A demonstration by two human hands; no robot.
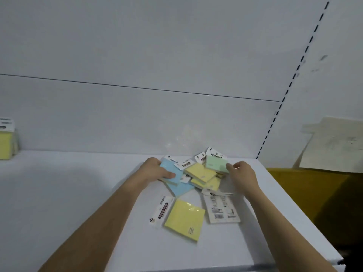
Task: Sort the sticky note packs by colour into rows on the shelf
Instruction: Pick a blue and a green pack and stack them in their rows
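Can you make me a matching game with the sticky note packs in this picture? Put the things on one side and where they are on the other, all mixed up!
Things:
1. blue pack
2. green pack
3. yellow pack with the black label
4. yellow stack

Places:
A. standing at the far left edge of the shelf
B. held by the left hand
C. lying alone at the front of the pile, nearest the person
D. pinched by the right hand

Pairs: 1-B, 2-D, 3-C, 4-A
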